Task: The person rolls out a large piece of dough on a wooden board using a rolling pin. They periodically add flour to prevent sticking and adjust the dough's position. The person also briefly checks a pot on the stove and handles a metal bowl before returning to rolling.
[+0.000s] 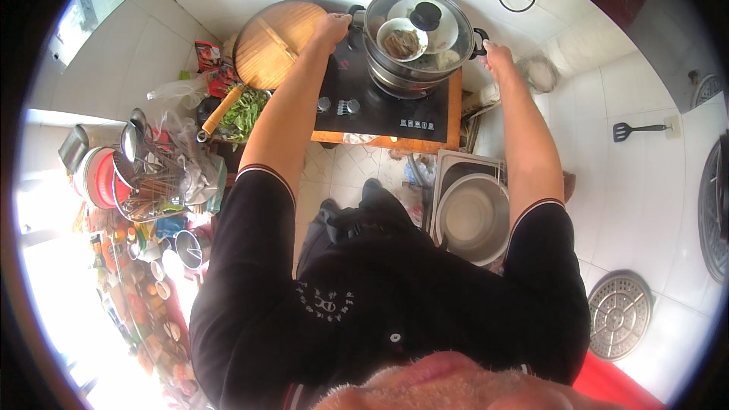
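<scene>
A stainless-steel steamer pot point(393, 77) stands at the right part of a black glass-topped gas stove point(364, 105). Its clear glass lid point(381, 8) has a black knob point(425, 16). Through the glass I see a white bowl point(420, 51) with brownish food inside and a white plate point(450, 31) behind it. My left hand point(332, 33) grips the pot's black left handle point(356, 10). On the other side, my right hand point(497, 59) has its fingers at the black right handle point(481, 42), closed around its end.
Left of the stove, a round wooden lid point(267, 40) covers a wok with a wooden handle point(223, 109). Leafy greens point(245, 114) lie below it. A dish rack point(156, 182) stands further left. A sink holds a metal basin point(472, 219). A black spatula point(638, 130) hangs on the right wall.
</scene>
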`<state>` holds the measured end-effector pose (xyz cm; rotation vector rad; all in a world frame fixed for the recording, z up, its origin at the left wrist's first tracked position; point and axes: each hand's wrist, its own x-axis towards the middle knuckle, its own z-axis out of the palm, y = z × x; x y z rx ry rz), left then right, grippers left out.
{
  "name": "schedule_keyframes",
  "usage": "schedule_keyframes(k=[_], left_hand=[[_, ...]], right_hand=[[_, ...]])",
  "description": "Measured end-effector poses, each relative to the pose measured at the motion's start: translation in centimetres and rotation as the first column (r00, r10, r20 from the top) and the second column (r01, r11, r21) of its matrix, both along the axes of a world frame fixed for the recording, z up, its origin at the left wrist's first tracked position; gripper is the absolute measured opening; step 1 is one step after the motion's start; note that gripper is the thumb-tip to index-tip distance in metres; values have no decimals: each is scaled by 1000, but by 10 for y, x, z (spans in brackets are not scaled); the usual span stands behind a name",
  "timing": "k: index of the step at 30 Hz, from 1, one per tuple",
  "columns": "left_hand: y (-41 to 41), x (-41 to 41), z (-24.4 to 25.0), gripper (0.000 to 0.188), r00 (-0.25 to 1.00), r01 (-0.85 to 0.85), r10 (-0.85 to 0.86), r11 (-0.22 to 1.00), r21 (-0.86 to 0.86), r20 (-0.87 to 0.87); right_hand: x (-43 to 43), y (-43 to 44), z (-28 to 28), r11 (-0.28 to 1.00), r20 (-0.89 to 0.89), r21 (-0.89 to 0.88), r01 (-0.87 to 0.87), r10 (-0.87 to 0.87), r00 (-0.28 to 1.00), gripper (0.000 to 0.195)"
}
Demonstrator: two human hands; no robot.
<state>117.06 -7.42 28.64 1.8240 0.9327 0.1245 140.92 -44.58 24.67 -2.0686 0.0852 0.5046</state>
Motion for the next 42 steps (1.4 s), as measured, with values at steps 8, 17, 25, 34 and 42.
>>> schedule_keyframes(k=[8, 17, 25, 34, 42], left_hand=[[26, -14, -36, 34, 959, -6, 17, 999, -41, 281], [-20, -160, 56, 34, 956, -64, 97, 990, -127, 276], [0, -455, 31, 44, 896, -264, 262, 964, -43, 359], [30, -774, 32, 40, 823, -559, 568, 817, -144, 29], [86, -975, -114, 43, 569, -802, 822, 559, -211, 17]], right_hand=[[-11, 18, -2, 987, 264, -18, -161, 160, 951, 33], [-67, -52, 89, 936, 405, -27, -351, 332, 852, 38], [-317, 54, 81, 901, 97, 181, -395, 384, 918, 33], [-608, 215, -17, 791, -55, 243, -561, 588, 807, 26], [-785, 366, -82, 565, -94, 252, -786, 823, 561, 29]])
